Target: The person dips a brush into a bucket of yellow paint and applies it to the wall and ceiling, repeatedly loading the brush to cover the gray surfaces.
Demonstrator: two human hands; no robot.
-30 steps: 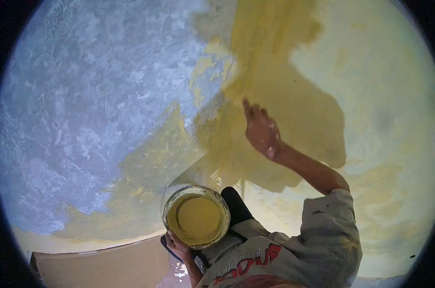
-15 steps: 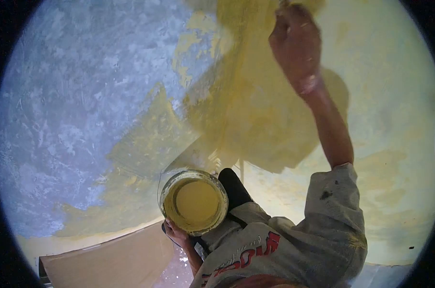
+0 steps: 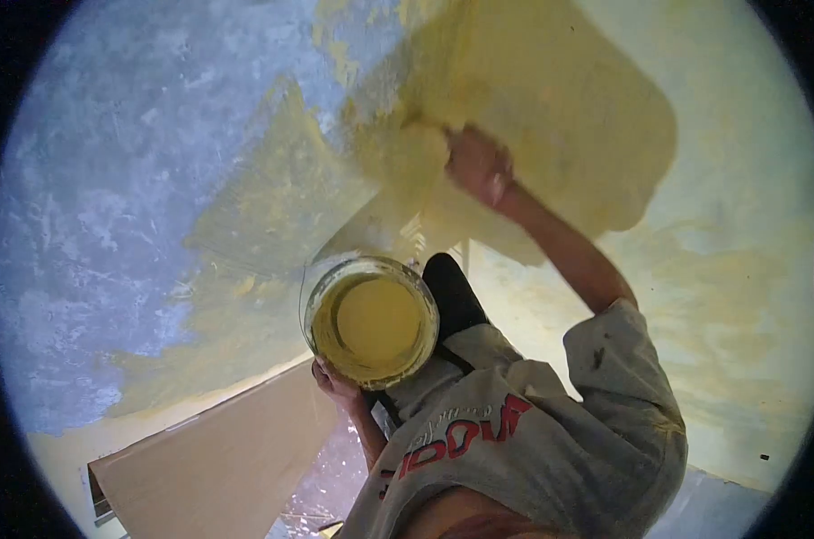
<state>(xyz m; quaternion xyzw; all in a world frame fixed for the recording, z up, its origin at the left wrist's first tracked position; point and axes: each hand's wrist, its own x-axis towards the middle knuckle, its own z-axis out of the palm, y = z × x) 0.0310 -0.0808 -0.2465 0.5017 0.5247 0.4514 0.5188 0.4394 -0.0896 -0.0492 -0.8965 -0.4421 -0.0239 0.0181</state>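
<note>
My right hand [image 3: 481, 166] is closed around the handle of a paintbrush [image 3: 422, 121]. The bristles are blurred and lie at the wall, over yellow paint near the border with the blue-grey part. My left hand [image 3: 337, 384] grips the lower left side of a round paint bucket [image 3: 324, 328], its fingers partly hidden beneath it. Inside the bucket is yellow paint [image 3: 380, 314], and yellow smears coat its inner wall and rim. A thin wire handle hangs at the bucket's left side.
The wall [image 3: 128, 189] is mottled blue-grey on the left and yellow on the right, with my shadow across it. A brown board [image 3: 209, 458] leans at lower left, beside a speckled floor [image 3: 322, 467]. My dark-clad leg [image 3: 456, 292] is right of the bucket.
My right hand has swept down and left with the paintbrush, from the top of the view to the colour border. The bucket and left hand appear slightly higher in view.
</note>
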